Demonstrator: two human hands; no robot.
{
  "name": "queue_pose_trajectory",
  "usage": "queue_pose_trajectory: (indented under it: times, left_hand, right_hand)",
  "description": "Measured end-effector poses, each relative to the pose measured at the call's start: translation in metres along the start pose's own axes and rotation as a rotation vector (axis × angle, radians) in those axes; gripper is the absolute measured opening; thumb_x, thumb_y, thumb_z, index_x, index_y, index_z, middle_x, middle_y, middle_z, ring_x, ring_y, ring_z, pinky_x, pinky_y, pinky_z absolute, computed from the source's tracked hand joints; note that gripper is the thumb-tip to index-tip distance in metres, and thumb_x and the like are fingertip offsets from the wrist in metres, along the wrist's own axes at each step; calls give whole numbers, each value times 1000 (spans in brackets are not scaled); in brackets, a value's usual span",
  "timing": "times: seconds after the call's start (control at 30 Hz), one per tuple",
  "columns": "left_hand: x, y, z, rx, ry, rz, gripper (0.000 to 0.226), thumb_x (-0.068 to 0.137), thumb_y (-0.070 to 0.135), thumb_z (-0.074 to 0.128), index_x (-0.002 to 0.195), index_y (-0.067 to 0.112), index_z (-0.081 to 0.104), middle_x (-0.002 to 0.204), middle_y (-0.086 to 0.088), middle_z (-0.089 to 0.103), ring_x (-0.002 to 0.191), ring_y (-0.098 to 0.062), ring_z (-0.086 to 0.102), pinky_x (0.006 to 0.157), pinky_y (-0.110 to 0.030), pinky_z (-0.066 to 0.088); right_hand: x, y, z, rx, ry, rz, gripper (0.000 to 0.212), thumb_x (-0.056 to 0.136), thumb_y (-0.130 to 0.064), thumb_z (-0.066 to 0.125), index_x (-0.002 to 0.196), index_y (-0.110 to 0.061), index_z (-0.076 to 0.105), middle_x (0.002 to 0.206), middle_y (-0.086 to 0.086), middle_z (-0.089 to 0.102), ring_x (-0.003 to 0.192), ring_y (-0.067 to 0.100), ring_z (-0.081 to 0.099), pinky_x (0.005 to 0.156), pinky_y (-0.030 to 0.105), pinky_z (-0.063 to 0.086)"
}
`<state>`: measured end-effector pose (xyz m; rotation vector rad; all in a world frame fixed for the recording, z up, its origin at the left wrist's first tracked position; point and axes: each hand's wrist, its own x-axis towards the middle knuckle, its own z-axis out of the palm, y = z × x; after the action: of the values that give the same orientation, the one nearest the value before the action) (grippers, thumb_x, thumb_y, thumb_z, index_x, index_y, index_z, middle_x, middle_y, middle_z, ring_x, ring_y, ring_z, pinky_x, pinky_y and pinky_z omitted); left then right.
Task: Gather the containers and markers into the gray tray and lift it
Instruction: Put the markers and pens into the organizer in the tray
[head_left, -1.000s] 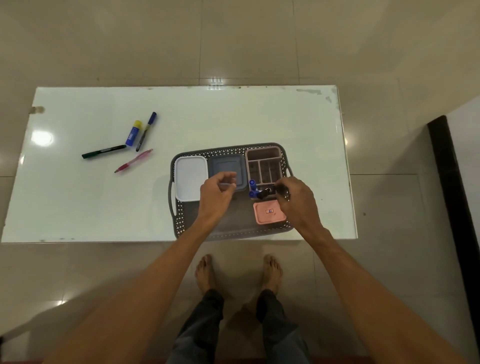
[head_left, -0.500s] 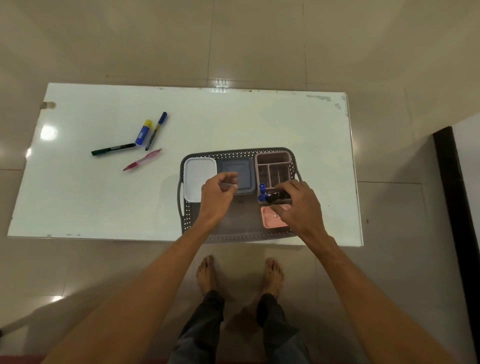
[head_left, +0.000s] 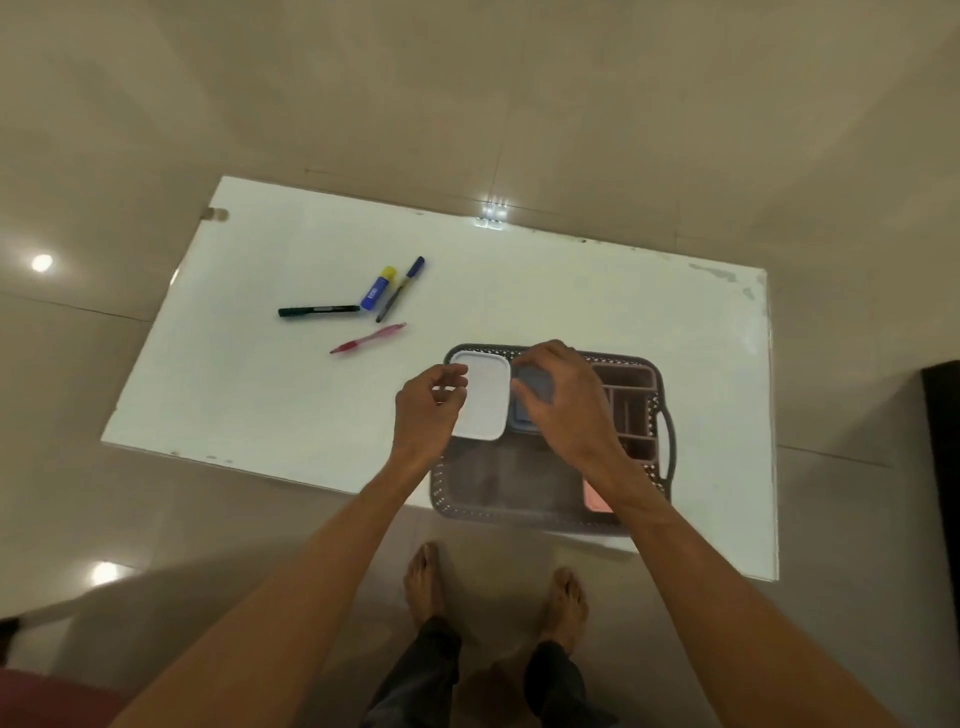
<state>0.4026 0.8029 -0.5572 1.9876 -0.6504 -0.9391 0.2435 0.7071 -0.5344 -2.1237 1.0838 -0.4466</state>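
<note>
Four writing things lay loose on the table, up and to the left of both hands. The green marker (head_left: 318, 310) was farthest left, long axis running side to side. Next came the glue stick (head_left: 378, 295) and the blue marker (head_left: 400, 289), both slanting away. The pink pen (head_left: 368, 338) lay closest to the hands, tilted the same way.

The left hand (head_left: 431, 400) hovered at the tray's (head_left: 519, 499) left rim with its fingers curled toward the thumb. Whether it pinched anything, I couldn't tell. Between the hands, the white box (head_left: 483, 400) sat in the tray's far-left corner.

The right hand (head_left: 561, 400) arched over the gray box (head_left: 535, 387), fingers bent down, and I couldn't tell if it was touching or gripping. Right of it stood the organizer (head_left: 631, 410), and a pink box (head_left: 595, 496) peeked from under that wrist.

By my call, the left hand was nearer the markers, with the pink pen first in reach.
</note>
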Motion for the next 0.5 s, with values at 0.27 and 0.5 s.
queue_pose_trajectory:
  times: [0.27,0.5]
  left_hand:
    - [41,-32,-63,-46,93,-57,26,96,6,62,120,13,69,115,-5,73,102,-21,70,98,-38,57]
    - [93,-50,-103,-50,121,-107,29,93,2,62,119,11,71,110,-8,74,100,-23,70,94,-39,58]
  right_hand:
    - [69,-37,91,84,-159,59,12,90,-21,69,102,-21,69,103,-6,66,91,12,62,81,33,51]
    - [127,-51,152,83,-187,139,10,88,-18,69,98,-19,69,97,-6,69,85,16,65,78,29,53]
